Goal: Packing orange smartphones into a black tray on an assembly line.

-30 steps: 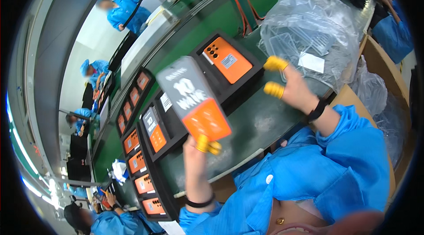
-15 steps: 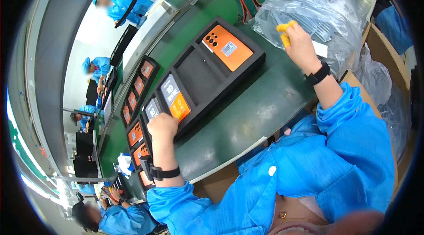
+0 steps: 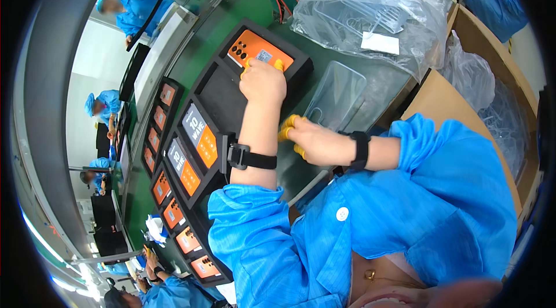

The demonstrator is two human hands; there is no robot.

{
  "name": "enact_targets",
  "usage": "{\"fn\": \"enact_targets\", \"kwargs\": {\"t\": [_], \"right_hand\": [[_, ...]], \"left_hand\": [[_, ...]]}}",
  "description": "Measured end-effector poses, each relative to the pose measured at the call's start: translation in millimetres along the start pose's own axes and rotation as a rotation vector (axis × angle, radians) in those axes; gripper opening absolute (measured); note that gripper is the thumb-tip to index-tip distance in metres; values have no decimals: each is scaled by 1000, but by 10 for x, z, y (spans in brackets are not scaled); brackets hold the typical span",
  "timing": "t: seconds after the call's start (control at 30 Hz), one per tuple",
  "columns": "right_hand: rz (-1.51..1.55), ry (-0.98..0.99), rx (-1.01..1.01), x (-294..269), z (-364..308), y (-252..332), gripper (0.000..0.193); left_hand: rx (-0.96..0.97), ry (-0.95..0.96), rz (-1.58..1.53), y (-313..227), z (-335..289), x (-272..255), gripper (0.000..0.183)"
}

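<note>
My left hand (image 3: 263,83), wearing yellow finger cots, is closed at the lower edge of an orange phone (image 3: 252,44). The phone lies back up in the far compartment of a black foam tray (image 3: 215,85); my hand hides part of it. My right hand (image 3: 317,142), also in yellow finger cots, hovers over the green bench with its fingers apart and nothing in them. Just beyond it a clear plastic phone case (image 3: 338,95) rests on the bench. Two phones (image 3: 200,134) with printed front films occupy the tray's near end.
A clear plastic bag (image 3: 370,9) holding transparent cases stands at the back right, a white card (image 3: 380,42) on it. Right of the bench is a cardboard box (image 3: 431,102) with plastic bags. More trays of phones (image 3: 174,212) lie left. Co-workers in blue (image 3: 139,11) stand along the line.
My left hand has moved from the near phones to the far orange phone. My right hand has come back from the plastic bag, and a clear case now lies on the bench.
</note>
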State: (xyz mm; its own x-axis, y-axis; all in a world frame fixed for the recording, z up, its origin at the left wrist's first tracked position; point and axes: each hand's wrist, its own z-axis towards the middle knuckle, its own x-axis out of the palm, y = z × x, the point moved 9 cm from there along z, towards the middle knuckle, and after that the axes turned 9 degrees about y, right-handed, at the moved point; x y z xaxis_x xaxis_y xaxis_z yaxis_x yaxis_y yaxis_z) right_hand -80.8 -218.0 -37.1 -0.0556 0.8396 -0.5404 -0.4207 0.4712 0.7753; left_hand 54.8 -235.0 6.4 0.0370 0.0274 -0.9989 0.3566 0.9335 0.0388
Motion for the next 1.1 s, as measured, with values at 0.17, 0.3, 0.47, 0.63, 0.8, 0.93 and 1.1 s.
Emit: {"fn": "enact_targets", "kwargs": {"t": [0.17, 0.3, 0.47, 0.63, 0.8, 0.93, 1.1], "right_hand": [[-472, 48, -87, -724, -378, 169, 34], [-528, 203, 9, -419, -653, -279, 24], [-407, 246, 68, -210, -597, -315, 16], [-344, 189, 141, -356, -441, -284, 35], [384, -26, 230, -755, -72, -358, 40], [199, -42, 229, -845, 37, -289, 36], [565, -195, 270, -990, -25, -704, 37]], "left_hand": [[-152, 72, -511, 343, 110, 35, 47], [-274, 37, -710, 596, 307, 223, 49], [-235, 89, -905, 723, 393, 184, 34], [-253, 266, -976, 711, 414, 215, 33], [-180, 427, -1006, 591, 410, 241, 30], [-163, 220, -1198, 555, 355, 133, 19], [-50, -10, -1419, 617, -49, -153, 11]]}}
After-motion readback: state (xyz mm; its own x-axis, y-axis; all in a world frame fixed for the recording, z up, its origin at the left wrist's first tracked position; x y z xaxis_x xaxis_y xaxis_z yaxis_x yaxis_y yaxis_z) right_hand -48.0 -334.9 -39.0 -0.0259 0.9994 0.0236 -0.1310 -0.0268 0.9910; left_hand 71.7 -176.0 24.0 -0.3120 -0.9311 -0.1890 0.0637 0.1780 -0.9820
